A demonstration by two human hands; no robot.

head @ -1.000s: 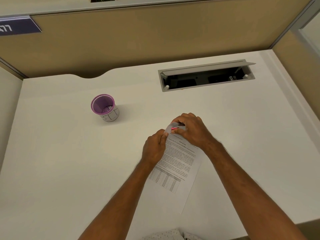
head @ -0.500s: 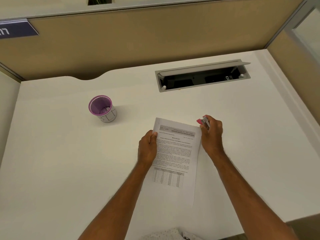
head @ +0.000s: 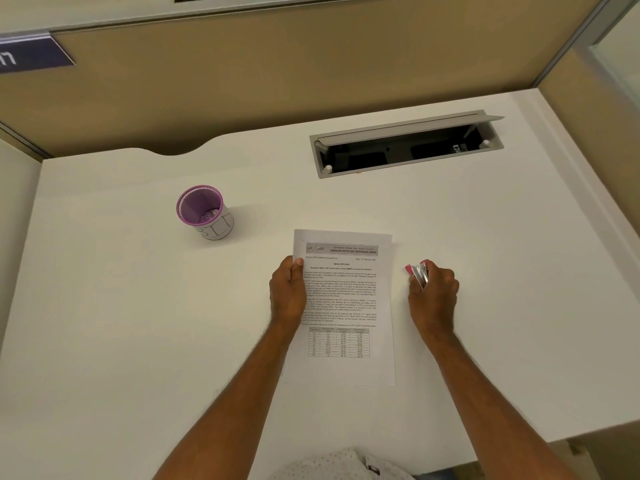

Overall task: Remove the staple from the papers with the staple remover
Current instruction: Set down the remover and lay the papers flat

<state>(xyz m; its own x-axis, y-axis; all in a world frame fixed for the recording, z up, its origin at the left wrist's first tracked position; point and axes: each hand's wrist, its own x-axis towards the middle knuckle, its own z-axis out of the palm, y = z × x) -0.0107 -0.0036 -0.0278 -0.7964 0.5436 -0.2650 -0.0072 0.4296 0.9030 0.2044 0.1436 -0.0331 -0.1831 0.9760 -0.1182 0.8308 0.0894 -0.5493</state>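
Observation:
The printed papers (head: 346,299) lie flat and straight on the white desk (head: 138,341), text side up. My left hand (head: 288,294) rests on their left edge, thumb pressing on the sheet. My right hand (head: 433,292) sits on the desk just right of the papers, closed around the pink and metal staple remover (head: 417,273), whose jaws point up and away from the sheets. No staple can be made out on the papers at this distance.
A purple mesh cup (head: 204,211) stands at the left middle of the desk. An open grey cable hatch (head: 407,143) is set into the desk at the back right. Tan partition walls close in the back and right sides.
My right hand pulled the staple remover off the papers' top corner and moved it right onto the desk. The bent corner now lies flat and the sheets have been squared up under my left hand.

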